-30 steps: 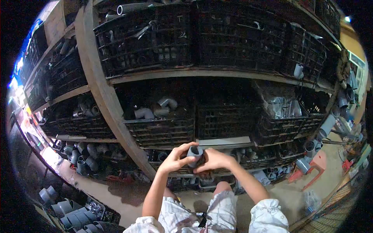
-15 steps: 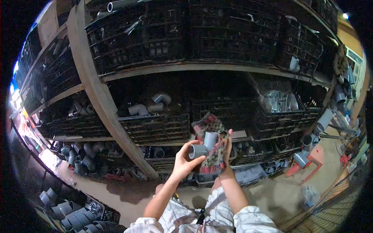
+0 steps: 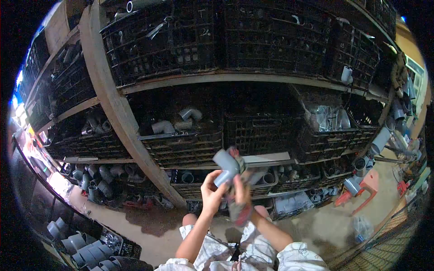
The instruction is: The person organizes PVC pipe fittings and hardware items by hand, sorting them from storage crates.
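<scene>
A grey plastic pipe elbow (image 3: pixel 227 167) is gripped in my left hand (image 3: pixel 211 195), fingers round its lower end and the other end tilted up and left. Just right of it, my right hand (image 3: pixel 243 192) is closed on a patterned red, grey and green cloth (image 3: pixel 239 214), smeared by motion. Bunched, the cloth shows above and below the fingers, right beside the elbow. Both hands are above my knees, before the lower shelf.
Wooden shelves hold black crates (image 3: pixel 181 151) of grey fittings. A wooden post (image 3: pixel 113 106) slants down on the left. More fittings (image 3: pixel 86 248) fill a crate at lower left. A red plastic piece (image 3: pixel 367 187) is on the floor to the right.
The elbow has turned in my left hand, its upper end now pointing up and left. My right hand has moved left and down, and the spread cloth is now bunched.
</scene>
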`<state>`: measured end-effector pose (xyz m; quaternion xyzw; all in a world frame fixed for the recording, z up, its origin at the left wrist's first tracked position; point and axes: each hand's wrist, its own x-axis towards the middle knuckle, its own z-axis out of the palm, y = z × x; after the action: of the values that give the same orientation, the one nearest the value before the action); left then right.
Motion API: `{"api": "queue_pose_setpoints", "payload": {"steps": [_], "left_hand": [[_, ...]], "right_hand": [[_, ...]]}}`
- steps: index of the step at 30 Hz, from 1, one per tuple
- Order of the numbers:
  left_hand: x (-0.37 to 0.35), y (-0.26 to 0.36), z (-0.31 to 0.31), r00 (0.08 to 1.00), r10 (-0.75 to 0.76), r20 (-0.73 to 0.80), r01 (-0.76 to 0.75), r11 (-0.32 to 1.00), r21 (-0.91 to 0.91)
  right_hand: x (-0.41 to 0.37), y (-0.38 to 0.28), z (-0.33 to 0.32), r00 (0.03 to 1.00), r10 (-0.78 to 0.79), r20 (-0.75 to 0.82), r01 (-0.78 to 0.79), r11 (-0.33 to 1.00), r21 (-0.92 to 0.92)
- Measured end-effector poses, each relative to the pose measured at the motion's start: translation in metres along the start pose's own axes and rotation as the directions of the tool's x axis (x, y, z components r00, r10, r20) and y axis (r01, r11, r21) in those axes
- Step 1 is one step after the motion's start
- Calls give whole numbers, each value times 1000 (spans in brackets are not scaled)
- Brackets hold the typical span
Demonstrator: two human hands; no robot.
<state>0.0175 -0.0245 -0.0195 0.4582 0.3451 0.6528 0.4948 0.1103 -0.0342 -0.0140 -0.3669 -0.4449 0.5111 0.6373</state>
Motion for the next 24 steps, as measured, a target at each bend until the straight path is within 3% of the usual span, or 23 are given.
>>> {"api": "queue_pose_setpoints", "payload": {"steps": [1,3,4,5,6,7,8,9,11,13,15,16,17,19,20,23,24], "left_hand": [[5,2,1,992,123,-33,-118,986,120],[4,7,0,990,131,49,-137,976,170],[1,3,-2,983,110,144,-137,971,196],[-5,7,2,985,5,173,-26,992,121],[-9,3,2,982,28,188,-54,989,135],[-12,0,-1,977,52,205,-84,985,149],[-14,3,-3,971,17,237,-60,982,177],[-15,6,-4,965,-34,261,-3,990,143],[-10,13,-6,947,86,309,-165,956,241],[-8,18,-4,972,113,208,-164,954,249],[-2,14,-5,957,277,85,-290,906,310],[-1,14,-6,956,277,93,-292,886,360],[-1,14,-9,956,274,103,-292,863,411],[-1,23,-13,939,302,166,-344,793,503],[1,27,-14,929,314,198,-371,753,544],[20,53,-26,856,467,223,-503,651,569],[30,64,-30,828,525,199,-524,595,609]], "right_hand": [[-5,26,-6,997,-39,74,47,993,-104],[-4,21,5,940,-341,9,340,935,-105],[0,24,-1,943,-325,-79,320,945,-71],[8,33,-11,940,-298,-167,297,954,-32],[27,74,-28,845,-516,-140,471,842,-262],[37,78,-36,827,-520,-212,431,830,-354],[43,45,-45,976,-216,0,209,943,260],[46,16,-50,932,-55,358,-224,690,689],[41,40,-54,939,29,343,-261,710,654],[29,59,-50,949,66,307,-254,737,626],[19,40,-33,929,1,371,-201,842,501],[14,30,-24,915,-31,402,-162,884,438],[17,9,-22,717,43,696,-667,333,667],[27,27,-33,789,-97,606,-541,355,762],[22,2,-28,909,275,313,-417,605,678],[2,-57,-22,975,140,173,-222,698,681],[1,-57,-31,970,146,193,-242,635,734]]}}
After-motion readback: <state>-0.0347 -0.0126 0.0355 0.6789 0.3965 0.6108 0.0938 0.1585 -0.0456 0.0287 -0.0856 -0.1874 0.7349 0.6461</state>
